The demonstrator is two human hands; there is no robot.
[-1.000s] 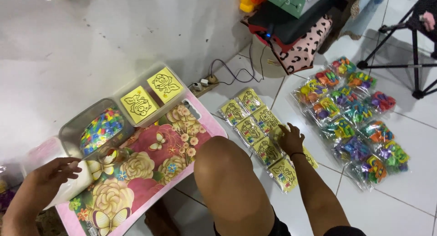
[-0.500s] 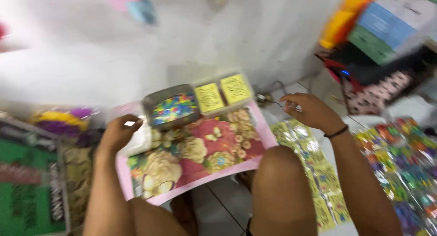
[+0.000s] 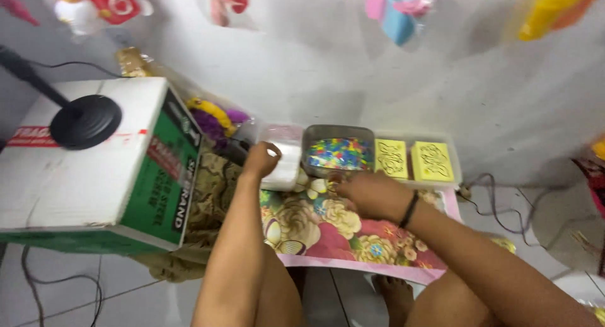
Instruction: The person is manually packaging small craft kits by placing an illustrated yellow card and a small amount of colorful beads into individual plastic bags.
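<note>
White plastic container (image 3: 282,157), squarish, semi-clear lid, set on the far edge of a flower-printed board (image 3: 353,239); left hand (image 3: 259,160) rests on its near left side, fingers curled against the wall, whether they actually pinch it cannot be told. Its contents are hidden, and its long axis is hard to read, since the hand covers one side. Just right of that hand: metal tray (image 3: 338,154) of small multicoloured pieces, long axis running across the view. Right hand (image 3: 372,195), with a dark band at the wrist, lies closed at the tray's near rim, knuckles up; fingertips are tucked under the palm and something small may sit between them, too blurred to name. Beyond the right hand and further right: clear shallow box (image 3: 455,169) holding two yellow stamped pads (image 3: 413,160) side by side. Left of the left hand: crumpled brownish patterned cloth (image 3: 211,195), then a green and white cardboard carton (image 3: 107,163) bearing a black round stand base (image 3: 85,120) whose arm runs out of the picture. Purple and yellow bundle in a clear bag (image 3: 214,116) lies behind the carton, partly hidden. Surface: white floor tiles (image 3: 75,289), cables trailing, bare white wall (image 3: 302,68) behind; blurred coloured toys hang cut off along the top edge. Bare knees and a foot fill the near edge.
</note>
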